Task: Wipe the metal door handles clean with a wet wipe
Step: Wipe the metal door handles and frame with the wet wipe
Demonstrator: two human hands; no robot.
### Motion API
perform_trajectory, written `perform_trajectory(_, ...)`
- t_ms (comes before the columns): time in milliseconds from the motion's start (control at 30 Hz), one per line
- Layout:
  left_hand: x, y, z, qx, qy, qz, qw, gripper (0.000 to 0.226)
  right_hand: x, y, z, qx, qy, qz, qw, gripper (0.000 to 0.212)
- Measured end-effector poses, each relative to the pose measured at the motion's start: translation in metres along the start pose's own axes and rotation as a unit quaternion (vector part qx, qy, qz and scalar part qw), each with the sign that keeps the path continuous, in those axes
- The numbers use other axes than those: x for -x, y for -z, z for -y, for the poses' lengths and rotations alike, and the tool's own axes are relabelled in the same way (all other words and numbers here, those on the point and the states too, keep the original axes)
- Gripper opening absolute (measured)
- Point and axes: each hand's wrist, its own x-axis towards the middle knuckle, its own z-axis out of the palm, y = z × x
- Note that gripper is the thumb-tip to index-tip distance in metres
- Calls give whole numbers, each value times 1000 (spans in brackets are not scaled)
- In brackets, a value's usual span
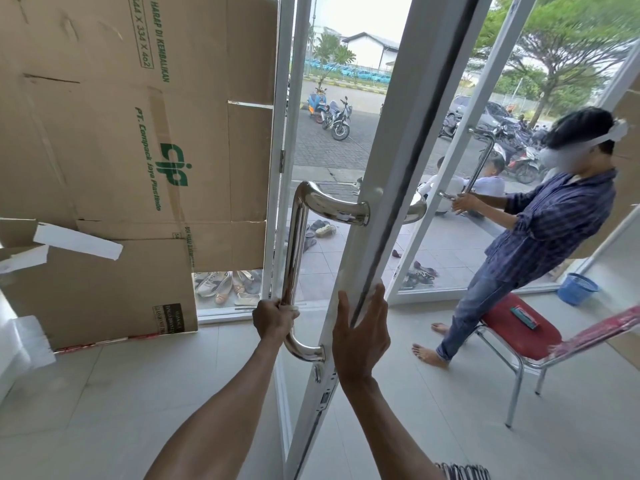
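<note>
Mid-job on the steel pull handle (294, 244), by the look.
L hand (275, 318) grips its lower bar w/ white wet wipe (292, 308); R hand (362, 337) open, fingers flat on door edge (374, 237). Clean parts: can't tell.

Door handle (294, 271): on door leaf (391, 168), left face
Cardboard (121, 133): left of door handle
Shoes (225, 285): outside, below cardboard
Chair (519, 337): right of door leaf, on floor (104, 410)
Basket (576, 288): behind chair
Second person (540, 230): beside chair, at far handle (479, 164)
</note>
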Motion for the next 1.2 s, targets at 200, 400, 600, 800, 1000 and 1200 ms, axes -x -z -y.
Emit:
perform_trajectory(200,-10,3,-7,-13,-90,24,996,24,-3,1,-5,0,1,-8,1000,57)
perform_trajectory(400,-14,9,-17,49,-143,66,986,31,-7,2,-14,1,7,-13,1000,59)
perform_trajectory(600,-10,10,-45,113,-183,102,971,31,-14,3,-27,5,-3,-11,1000,61)
perform_trajectory(800,-9,1,-58,120,-210,91,966,24,-24,7,-42,-1,-1,-13,1000,60)
perform_trajectory(1000,-5,-7,-78,142,-232,94,958,26,-32,8,-59,10,-2,-11,1000,61)
perform_trajectory(1200,-5,-18,-100,177,-247,95,948,32,-42,10,-71,7,-3,-21,1000,61)
